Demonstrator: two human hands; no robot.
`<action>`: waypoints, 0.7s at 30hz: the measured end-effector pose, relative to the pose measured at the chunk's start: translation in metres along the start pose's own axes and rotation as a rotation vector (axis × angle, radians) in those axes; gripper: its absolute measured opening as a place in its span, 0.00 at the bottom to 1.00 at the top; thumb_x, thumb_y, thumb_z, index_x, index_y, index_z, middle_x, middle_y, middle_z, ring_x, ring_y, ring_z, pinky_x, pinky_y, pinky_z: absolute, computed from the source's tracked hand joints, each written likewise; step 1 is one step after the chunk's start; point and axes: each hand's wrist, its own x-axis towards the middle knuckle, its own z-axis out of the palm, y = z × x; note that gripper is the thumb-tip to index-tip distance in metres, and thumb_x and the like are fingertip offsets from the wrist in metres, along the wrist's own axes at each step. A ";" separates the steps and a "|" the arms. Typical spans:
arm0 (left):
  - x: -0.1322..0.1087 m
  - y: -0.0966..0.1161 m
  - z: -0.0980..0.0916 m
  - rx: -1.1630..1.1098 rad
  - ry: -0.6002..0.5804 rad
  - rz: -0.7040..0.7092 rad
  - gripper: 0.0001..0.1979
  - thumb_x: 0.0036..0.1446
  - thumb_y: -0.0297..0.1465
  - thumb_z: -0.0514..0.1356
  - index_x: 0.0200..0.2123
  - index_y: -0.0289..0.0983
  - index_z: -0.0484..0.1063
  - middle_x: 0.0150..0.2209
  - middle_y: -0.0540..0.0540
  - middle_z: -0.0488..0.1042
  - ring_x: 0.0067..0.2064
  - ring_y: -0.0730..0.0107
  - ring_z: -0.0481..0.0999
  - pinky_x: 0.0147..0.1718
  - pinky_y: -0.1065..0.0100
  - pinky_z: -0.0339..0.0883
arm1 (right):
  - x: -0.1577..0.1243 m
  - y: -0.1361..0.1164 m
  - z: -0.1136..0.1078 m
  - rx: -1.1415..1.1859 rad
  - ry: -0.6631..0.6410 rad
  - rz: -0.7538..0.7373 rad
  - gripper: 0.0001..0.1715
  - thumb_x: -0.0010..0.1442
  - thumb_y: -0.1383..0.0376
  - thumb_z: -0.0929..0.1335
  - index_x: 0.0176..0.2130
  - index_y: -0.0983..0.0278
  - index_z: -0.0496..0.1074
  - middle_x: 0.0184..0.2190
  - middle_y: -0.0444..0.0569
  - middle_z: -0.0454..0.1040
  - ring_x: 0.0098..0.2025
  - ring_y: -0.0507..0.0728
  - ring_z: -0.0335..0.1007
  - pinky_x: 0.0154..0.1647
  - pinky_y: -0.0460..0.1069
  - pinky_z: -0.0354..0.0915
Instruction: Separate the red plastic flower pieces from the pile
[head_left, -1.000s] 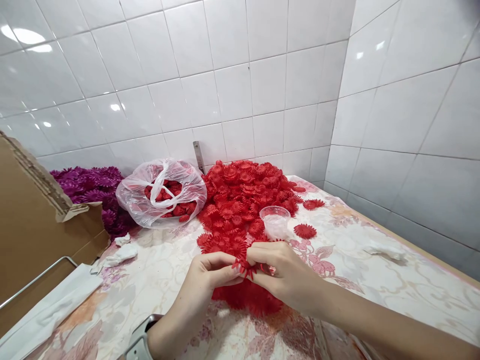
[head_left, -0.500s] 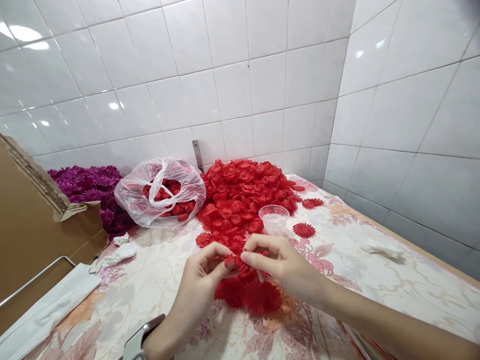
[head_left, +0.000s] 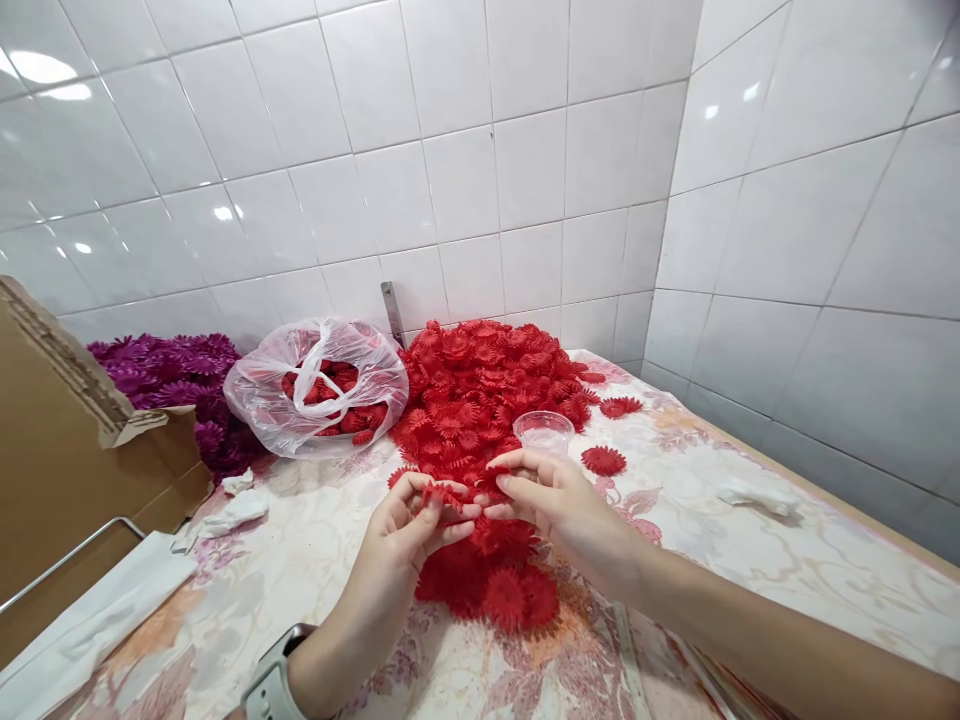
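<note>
Between thumb and fingers, my left hand [head_left: 409,535] pinches a red fabric flower [head_left: 444,492] just left of the middle. My right hand [head_left: 551,500] faces it, fingertips pinched on a bit of red petal [head_left: 491,485]. The fingertips of both hands nearly meet. Red flower layers [head_left: 504,597] lie on the cloth below them. Behind the hands rises a large pile of red flowers [head_left: 487,375], with a clear plastic cup [head_left: 544,432] at its front right edge. Single red flowers [head_left: 603,460] lie right of the cup.
A tied clear bag [head_left: 255,400] of red pieces stands left of the pile, beside purple flowers [head_left: 169,372]. A cardboard box [head_left: 82,480] fills the left edge. Crumpled white tissue [head_left: 757,497] lies at the right on the floral tablecloth [head_left: 315,530]. Tiled walls stand behind.
My hands have drawn slightly apart, and the red piece between them now shows as a flower in my left hand and red petal at my right fingertips. The view has shifted slightly.
</note>
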 end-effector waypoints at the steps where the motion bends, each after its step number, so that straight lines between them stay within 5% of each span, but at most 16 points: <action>1: 0.000 0.000 0.000 -0.001 0.018 -0.002 0.11 0.42 0.30 0.66 0.27 0.35 0.66 0.30 0.49 0.75 0.32 0.69 0.76 0.33 0.70 0.71 | 0.000 0.001 -0.001 -0.022 0.011 0.011 0.07 0.48 0.67 0.69 0.31 0.65 0.67 0.27 0.42 0.69 0.30 0.51 0.71 0.37 0.48 0.67; 7: 0.002 -0.001 -0.001 0.002 0.049 -0.024 0.10 0.43 0.28 0.66 0.27 0.35 0.66 0.29 0.49 0.75 0.32 0.68 0.77 0.33 0.70 0.70 | -0.002 -0.001 -0.003 -0.083 0.002 0.028 0.01 0.51 0.69 0.65 0.28 0.65 0.67 0.23 0.41 0.68 0.24 0.49 0.66 0.22 0.44 0.63; 15: 0.006 -0.005 -0.004 -0.005 0.037 -0.036 0.11 0.42 0.28 0.65 0.28 0.35 0.65 0.27 0.49 0.75 0.32 0.68 0.77 0.33 0.70 0.70 | 0.001 0.000 -0.003 -0.099 -0.064 0.075 0.14 0.46 0.58 0.72 0.26 0.68 0.69 0.23 0.46 0.73 0.29 0.54 0.74 0.35 0.49 0.69; 21: 0.006 -0.007 -0.004 -0.006 0.039 -0.035 0.12 0.43 0.28 0.65 0.29 0.35 0.64 0.27 0.50 0.75 0.31 0.68 0.77 0.32 0.70 0.70 | 0.000 -0.003 -0.002 -0.185 0.014 0.048 0.16 0.44 0.58 0.72 0.24 0.67 0.67 0.19 0.42 0.71 0.23 0.52 0.72 0.27 0.47 0.68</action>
